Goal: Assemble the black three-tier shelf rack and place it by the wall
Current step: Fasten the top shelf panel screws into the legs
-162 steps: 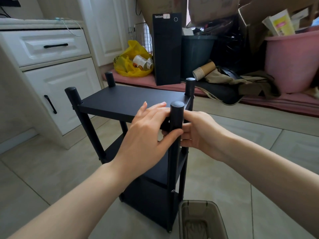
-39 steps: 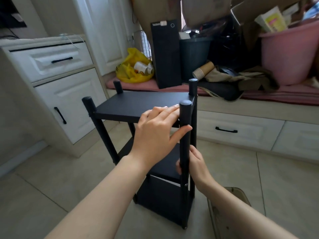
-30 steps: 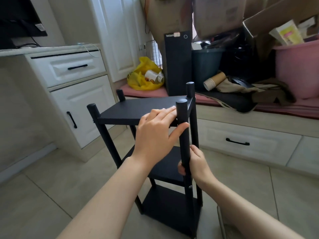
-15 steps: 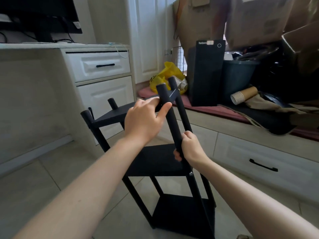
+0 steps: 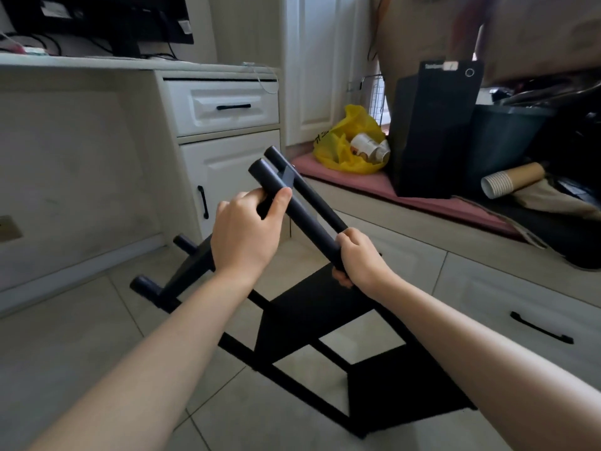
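The black three-tier shelf rack (image 5: 312, 307) hangs in the air, tilted steeply to the left, its top posts pointing up and left. My left hand (image 5: 247, 236) grips the top shelf edge beside the nearest post, thumb laid on the post. Lower on that same post, my right hand (image 5: 357, 258) is wrapped around it. The middle shelf and bottom shelf (image 5: 403, 388) show below my arms, over the tiled floor. The two far post tops (image 5: 143, 284) stick out at the lower left.
A white desk cabinet with drawers (image 5: 224, 105) stands to the left, a bare wall panel (image 5: 78, 177) under the desk. At right a low white drawer bench (image 5: 507, 307) carries a black computer tower (image 5: 432, 131), a yellow bag (image 5: 348, 141), paper cups and clutter.
The rack rose off the floor and tipped further to the left. My view swung left toward the desk. Both hands kept their hold on the post and top shelf.
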